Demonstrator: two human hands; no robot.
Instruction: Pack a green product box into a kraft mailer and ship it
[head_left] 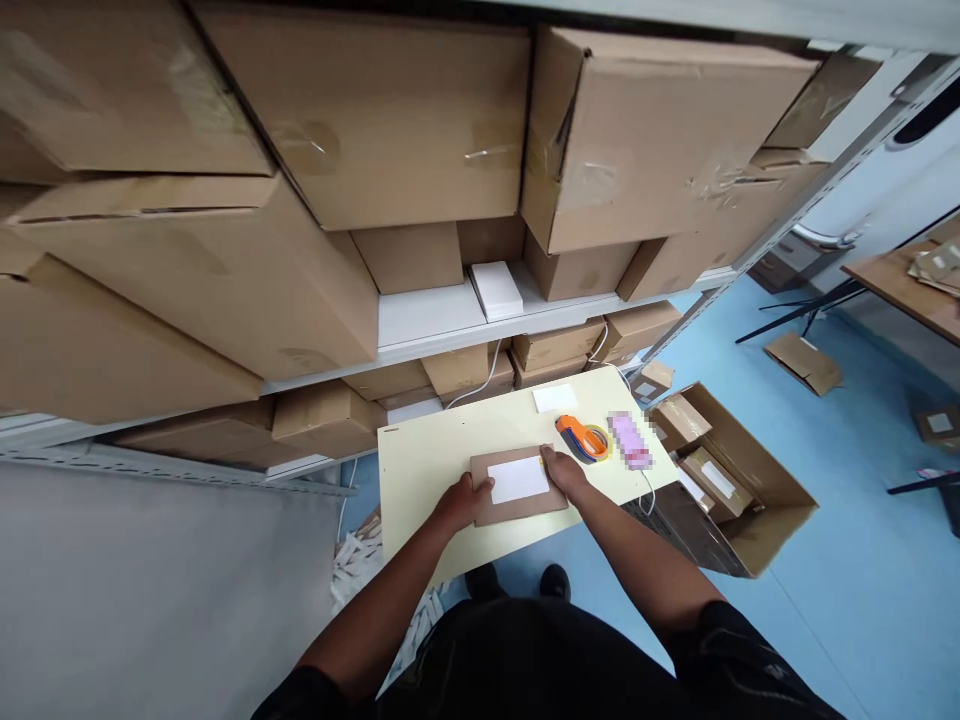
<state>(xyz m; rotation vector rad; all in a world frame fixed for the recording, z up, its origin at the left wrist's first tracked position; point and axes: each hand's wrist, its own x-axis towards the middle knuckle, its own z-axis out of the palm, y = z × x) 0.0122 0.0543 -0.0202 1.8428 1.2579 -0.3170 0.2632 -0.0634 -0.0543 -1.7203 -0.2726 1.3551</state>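
Observation:
Between my two hands is a flat brown cardboard box point(487, 515) with a white label point(519, 480) on its top face. My left hand point(460, 502) grips its left side, thumb on top near the label. On the upper right corner, my right hand point(562, 470) holds the box with its thumb on top; the fingers underneath are hidden. An orange and blue tape dispenser point(577, 438) lies just beyond my right hand. To the right of it is a pink, blurred-out object point(630, 440) with a white cable. A white paper point(555, 398) rests near the far edge.
The cream table point(420, 450) stands against a metal shelf point(435, 340) filled with cardboard boxes point(405, 120). A stack of white cards point(496, 290) sits on the shelf. An open carton point(780, 500) with parcels stands at the right. Paper scraps point(360, 565) lie on the floor at left.

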